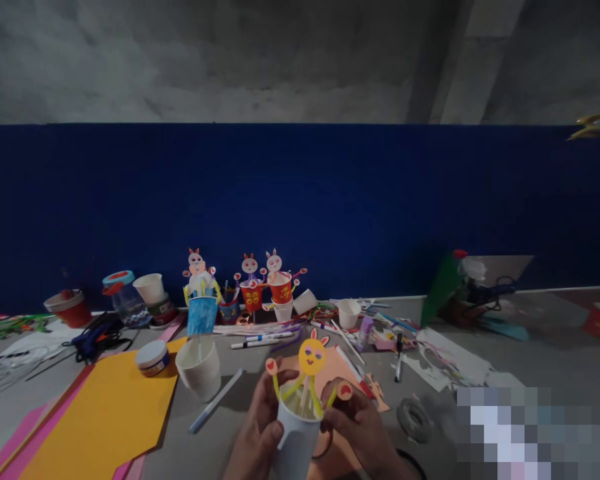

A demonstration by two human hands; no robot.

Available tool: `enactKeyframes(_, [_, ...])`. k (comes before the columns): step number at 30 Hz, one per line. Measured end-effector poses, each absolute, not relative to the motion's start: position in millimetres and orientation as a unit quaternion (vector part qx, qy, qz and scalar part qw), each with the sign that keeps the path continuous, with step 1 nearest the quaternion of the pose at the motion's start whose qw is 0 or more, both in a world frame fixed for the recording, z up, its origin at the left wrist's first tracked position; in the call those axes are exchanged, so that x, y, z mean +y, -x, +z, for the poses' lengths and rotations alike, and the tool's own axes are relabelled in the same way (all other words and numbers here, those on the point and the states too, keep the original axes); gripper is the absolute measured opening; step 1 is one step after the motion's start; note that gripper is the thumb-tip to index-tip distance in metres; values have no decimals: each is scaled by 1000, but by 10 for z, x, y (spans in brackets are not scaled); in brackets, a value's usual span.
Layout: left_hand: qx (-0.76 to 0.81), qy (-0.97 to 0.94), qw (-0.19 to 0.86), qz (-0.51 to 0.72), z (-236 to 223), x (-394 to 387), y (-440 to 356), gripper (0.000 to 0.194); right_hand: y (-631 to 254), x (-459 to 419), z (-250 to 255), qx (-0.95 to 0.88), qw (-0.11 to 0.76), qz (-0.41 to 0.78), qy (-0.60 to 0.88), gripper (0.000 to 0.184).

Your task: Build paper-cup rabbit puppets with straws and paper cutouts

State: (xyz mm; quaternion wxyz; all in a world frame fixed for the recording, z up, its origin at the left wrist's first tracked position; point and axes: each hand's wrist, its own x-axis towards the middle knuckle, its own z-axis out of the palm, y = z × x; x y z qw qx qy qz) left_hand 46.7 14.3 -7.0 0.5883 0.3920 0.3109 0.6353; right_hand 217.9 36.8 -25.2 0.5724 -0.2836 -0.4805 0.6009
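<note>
A white paper cup [296,437] stands before me with a yellow paper bunny face [313,357] on a stick rising out of it. My left hand [263,420] wraps round the cup's left side. From the cup's rim bend yellow-green pipe-cleaner arms, tipped with round paper paws bearing red hearts; the left paw [272,367] is above my left fingers. On the other side, my right hand [357,423] pinches the pipe-cleaner arm [331,399] just below the right paw [345,391]. Salmon-coloured paper [330,367] lies behind and under the cup.
To the left are a stack of paper cups [199,367], a marker [216,401], a lidded jar [152,359] and orange paper [100,407]. Finished-looking bunny cups [281,291] stand at the back. On the right lie clear tape [414,419], a glue stick [365,331] and paper scraps [427,367].
</note>
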Motion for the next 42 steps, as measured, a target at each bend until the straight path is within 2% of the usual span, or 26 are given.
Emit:
enactKeyframes(2, [366, -418, 462, 691, -68, 116, -460, 73, -2187, 376, -246, -480, 574, 596, 291, 38])
enactKeyframes(4, [425, -505, 264, 703, -33, 76, -437, 67, -2190, 378, -242, -480, 573, 594, 296, 38])
enactKeyframes(7, [426, -707, 14, 565, 87, 43, -398, 51, -2182, 371, -228, -481, 569, 598, 294, 36])
enactKeyframes(10, [402, -819, -76, 402, 230, 71, -397, 35, -2165, 356, -197, -482, 574, 598, 283, 34])
enactKeyframes(14, [408, -839, -88, 349, 328, 122, -461, 27, -2161, 340, -168, -490, 589, 584, 270, 30])
enactKeyframes(19, [417, -790, -81, 443, 299, 111, -570, 7, -2164, 337, -211, -500, 601, 573, 248, 22])
enactKeyframes(28, [417, -769, -90, 475, 321, 50, -658, 18, -2152, 351, -228, -499, 600, 585, 221, 21])
enactKeyframes(29, [421, -764, -92, 481, 324, 50, -663, 18, -2150, 341, -234, -497, 599, 588, 219, 23])
enactKeyframes(32, [429, -754, -96, 487, 331, 50, -674, 18, -2131, 281, -270, -475, 618, 588, 217, 54])
enactKeyframes(33, [429, -758, -96, 482, 330, 50, -677, 17, -2123, 254, -280, -465, 631, 578, 229, 58])
enactKeyframes(37, [426, -757, -99, 486, 306, 53, -692, 17, -2118, 139, -256, -433, 659, 531, 310, 38])
enactKeyframes(42, [439, -742, -101, 497, 283, 58, -693, 18, -2190, 81, -140, -452, 670, 474, 349, 26])
